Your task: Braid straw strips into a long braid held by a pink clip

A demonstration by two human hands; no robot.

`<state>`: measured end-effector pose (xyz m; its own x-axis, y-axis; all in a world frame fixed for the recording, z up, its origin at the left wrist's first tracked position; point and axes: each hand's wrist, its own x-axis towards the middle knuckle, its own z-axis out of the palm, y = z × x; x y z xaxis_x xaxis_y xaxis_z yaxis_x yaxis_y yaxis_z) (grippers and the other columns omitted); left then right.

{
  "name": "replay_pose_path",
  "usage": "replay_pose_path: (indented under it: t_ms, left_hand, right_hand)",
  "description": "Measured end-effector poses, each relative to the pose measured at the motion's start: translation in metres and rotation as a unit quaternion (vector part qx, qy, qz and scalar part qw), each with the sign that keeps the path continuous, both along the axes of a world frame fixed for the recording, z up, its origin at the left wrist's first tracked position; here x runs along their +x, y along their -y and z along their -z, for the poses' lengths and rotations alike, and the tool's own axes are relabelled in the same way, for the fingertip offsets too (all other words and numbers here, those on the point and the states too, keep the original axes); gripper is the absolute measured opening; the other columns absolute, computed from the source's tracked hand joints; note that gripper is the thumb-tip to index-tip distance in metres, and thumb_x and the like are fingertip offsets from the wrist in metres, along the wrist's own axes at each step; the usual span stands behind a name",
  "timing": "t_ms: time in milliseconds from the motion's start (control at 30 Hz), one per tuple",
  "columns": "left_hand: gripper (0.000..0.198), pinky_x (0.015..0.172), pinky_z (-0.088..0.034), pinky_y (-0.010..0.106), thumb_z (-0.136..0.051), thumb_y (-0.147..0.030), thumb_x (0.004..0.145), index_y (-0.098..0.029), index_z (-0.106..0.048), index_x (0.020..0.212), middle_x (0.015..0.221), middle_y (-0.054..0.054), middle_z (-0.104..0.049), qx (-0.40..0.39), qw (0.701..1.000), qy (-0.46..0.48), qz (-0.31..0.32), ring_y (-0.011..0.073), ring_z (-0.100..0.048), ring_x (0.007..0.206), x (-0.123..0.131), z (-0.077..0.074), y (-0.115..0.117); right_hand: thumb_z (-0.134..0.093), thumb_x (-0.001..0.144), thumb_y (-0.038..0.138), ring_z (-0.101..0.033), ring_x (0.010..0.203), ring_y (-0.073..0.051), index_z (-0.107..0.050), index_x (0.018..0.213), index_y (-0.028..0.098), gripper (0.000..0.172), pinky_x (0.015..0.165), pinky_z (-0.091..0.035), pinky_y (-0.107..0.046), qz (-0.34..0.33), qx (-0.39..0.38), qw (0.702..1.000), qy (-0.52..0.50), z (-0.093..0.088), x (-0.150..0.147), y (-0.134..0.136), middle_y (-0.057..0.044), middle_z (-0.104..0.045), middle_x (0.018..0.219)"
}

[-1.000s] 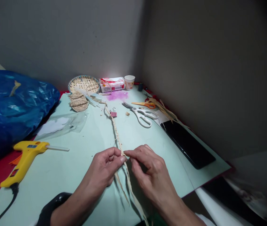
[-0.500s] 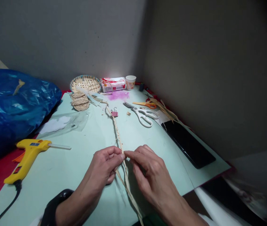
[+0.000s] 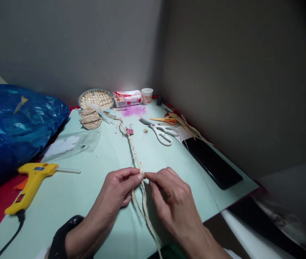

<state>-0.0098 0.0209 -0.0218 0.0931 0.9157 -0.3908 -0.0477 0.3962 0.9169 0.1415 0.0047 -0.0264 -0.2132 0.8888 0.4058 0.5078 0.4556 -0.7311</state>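
Note:
A pale straw-coloured braid (image 3: 132,146) runs from the far part of the table toward me. My left hand (image 3: 122,189) pinches its near end between thumb and forefinger. Beside it my right hand (image 3: 170,201) is closed, its forefinger tip and thumb at the same spot on the braid; a strand seems to be held there, though the fingers hide most of it. Below the hands, loose unbraided strands (image 3: 148,219) hang down toward the table's near edge. Near the far part of the braid lies a pink binder clip (image 3: 130,131).
Left: a yellow glue gun (image 3: 31,183), a blue plastic bag (image 3: 20,133) and a clear bag (image 3: 88,142). Behind: a woven basket (image 3: 96,99), coiled fibre pieces (image 3: 90,118), a tissue pack (image 3: 127,99), a paper cup (image 3: 147,96). Right: white scissors (image 3: 161,133), orange scissors (image 3: 169,120), a black phone (image 3: 212,162).
Both hands stay at nearly the same place on the braid, with the right fingertips shifted very slightly. The whole view has turned a little, so background things sit slightly lower and further left.

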Motion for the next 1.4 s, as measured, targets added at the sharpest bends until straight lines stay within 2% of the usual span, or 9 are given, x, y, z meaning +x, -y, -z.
replay_pose_path:
  t_ms: [233,500,600,700,767,833,933,1133,1400]
  left_hand:
    - [0.024,0.036,-0.013,0.016,-0.066,-0.038,0.076,-0.017,-0.057,0.071,0.045,-0.011,-0.033,0.000,0.998,-0.052,0.035,0.0024,-0.021,0.037,0.003,-0.001,0.000]
    - [0.022,0.035,-0.021,0.019,-0.065,-0.038,0.076,-0.016,-0.062,0.074,0.057,-0.002,-0.060,0.038,0.997,-0.066,0.030,0.0043,-0.030,0.035,0.002,0.002,0.001]
    - [0.017,0.051,-0.039,0.022,-0.068,-0.033,0.075,-0.017,-0.069,0.069,0.064,0.002,-0.065,0.118,0.980,-0.160,0.029,0.0118,-0.051,0.054,-0.003,0.001,-0.002]
    - [0.010,0.068,-0.043,0.026,-0.073,-0.029,0.070,-0.020,-0.074,0.068,0.072,0.004,-0.068,0.177,0.956,-0.234,-0.007,0.0184,-0.058,0.073,-0.006,-0.003,-0.003]
    - [0.012,0.059,-0.041,0.024,-0.072,-0.031,0.071,-0.019,-0.073,0.069,0.062,0.002,-0.064,0.148,0.966,-0.211,-0.005,0.0151,-0.054,0.060,-0.004,-0.004,-0.003]
    - [0.018,0.045,-0.031,0.022,-0.068,-0.036,0.075,-0.018,-0.068,0.070,0.048,-0.004,-0.050,0.087,0.985,-0.151,0.011,0.0096,-0.040,0.043,-0.001,-0.005,-0.001]
    - [0.021,0.040,-0.018,0.021,-0.066,-0.037,0.077,-0.017,-0.061,0.069,0.046,-0.009,-0.036,0.056,0.992,-0.111,0.024,0.0059,-0.026,0.040,0.002,-0.005,0.000]
    - [0.024,0.042,-0.016,0.021,-0.060,-0.036,0.082,-0.017,-0.053,0.067,0.053,-0.008,-0.041,0.054,0.992,-0.098,0.056,0.0047,-0.024,0.042,0.003,-0.005,0.000]
    - [0.026,0.042,-0.017,0.023,-0.054,-0.039,0.085,-0.017,-0.053,0.071,0.059,-0.006,-0.046,0.050,0.993,-0.079,0.072,0.0054,-0.024,0.043,0.004,-0.004,0.002]
  right_hand:
    - [-0.047,0.086,0.011,-0.048,0.076,-0.021,-0.063,0.083,0.015,0.017,0.072,-0.036,-0.036,0.014,-0.019,0.994,0.109,-0.007,0.001,-0.002,-0.005,-0.057,0.076]
    - [-0.045,0.084,0.008,-0.048,0.078,-0.022,-0.061,0.078,0.015,0.019,0.074,-0.037,-0.037,-0.020,-0.071,0.982,0.173,-0.017,0.003,-0.003,-0.007,-0.057,0.078]
    - [-0.043,0.086,0.006,-0.049,0.079,-0.022,-0.062,0.085,0.016,0.021,0.076,-0.038,-0.038,-0.028,-0.077,0.983,0.166,-0.018,0.005,-0.003,-0.007,-0.057,0.079]
    - [-0.042,0.086,0.006,-0.049,0.079,-0.022,-0.061,0.088,0.016,0.021,0.077,-0.039,-0.039,-0.030,-0.066,0.986,0.153,-0.017,0.005,-0.003,-0.007,-0.058,0.081]
    - [-0.042,0.087,0.006,-0.050,0.078,-0.022,-0.060,0.087,0.016,0.020,0.077,-0.039,-0.038,-0.030,-0.055,0.989,0.136,-0.015,0.005,-0.003,-0.007,-0.058,0.080]
    - [-0.041,0.088,0.008,-0.051,0.079,-0.021,-0.059,0.092,0.016,0.020,0.076,-0.040,-0.037,-0.022,-0.056,0.991,0.117,-0.013,0.005,-0.003,-0.007,-0.059,0.082]
    - [-0.041,0.092,0.013,-0.052,0.079,-0.021,-0.059,0.098,0.017,0.019,0.070,-0.040,-0.034,-0.007,-0.077,0.993,0.093,-0.011,0.006,-0.003,-0.006,-0.059,0.081]
    - [-0.046,0.091,0.013,-0.054,0.072,-0.017,-0.061,0.081,0.018,0.019,0.066,-0.040,-0.030,0.007,-0.053,0.998,0.011,-0.009,0.009,-0.004,-0.003,-0.062,0.074]
    - [-0.051,0.088,0.013,-0.062,0.071,-0.015,-0.069,0.086,0.021,0.019,0.065,-0.045,-0.025,0.011,-0.072,0.995,-0.063,-0.008,0.009,-0.004,-0.001,-0.069,0.076]
